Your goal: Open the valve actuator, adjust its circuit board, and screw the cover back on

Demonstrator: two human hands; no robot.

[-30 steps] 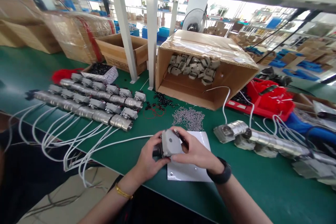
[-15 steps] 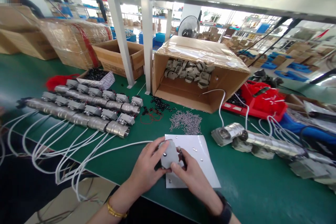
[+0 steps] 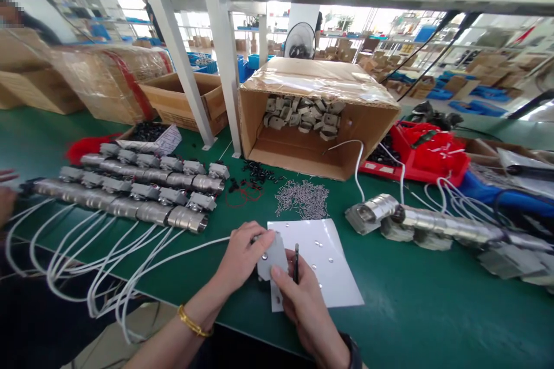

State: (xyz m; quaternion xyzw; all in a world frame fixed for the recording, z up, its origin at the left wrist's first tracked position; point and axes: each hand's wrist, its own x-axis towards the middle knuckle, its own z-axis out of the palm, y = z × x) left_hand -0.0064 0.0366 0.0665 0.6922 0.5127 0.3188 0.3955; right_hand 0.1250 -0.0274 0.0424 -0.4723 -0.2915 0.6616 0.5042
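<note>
My left hand (image 3: 239, 256) grips a small grey boxy unit (image 3: 270, 259) with a round button on its face; a white cable (image 3: 173, 253) runs from it to the left. My right hand (image 3: 303, 300) touches the unit's lower right corner and holds a thin dark tool (image 3: 296, 253) upright between its fingers. Both hands are over the near edge of a white sheet (image 3: 329, 265) that carries a few tiny metal bits. Behind the sheet lies a heap of small silver pins (image 3: 303, 199).
Two rows of metal valve units (image 3: 142, 187) with white cables lie at left. An open cardboard box (image 3: 315, 115) of grey parts lies on its side behind. More valve units (image 3: 433, 228) at right, a red tray (image 3: 426, 164), black clips (image 3: 257, 173), another person's fingers (image 3: 6, 196) at far left.
My hands and the unit have come nearer to me, to the sheet's near edge. The unit has been turned, and the dark tool now stands clear beside it.
</note>
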